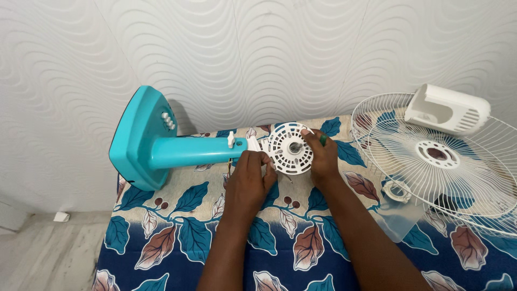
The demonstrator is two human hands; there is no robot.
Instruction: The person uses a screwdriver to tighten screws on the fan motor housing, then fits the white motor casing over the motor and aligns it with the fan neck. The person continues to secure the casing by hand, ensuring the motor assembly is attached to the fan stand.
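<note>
White motor housing (291, 148) between hands, left hand (249, 180) gripping it, right hand (323, 156) pinching (green tool (323, 139))

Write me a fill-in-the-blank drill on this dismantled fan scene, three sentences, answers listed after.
1. Both hands rest on the round white motor housing, which sits at the end of the fan stand coloured ____.
2. The white motor cover lies on top of the wire fan ____, at the right.
3. The left hand and right hand work above a cloth printed with ____.

Missing words: turquoise; grille; leaves
</note>
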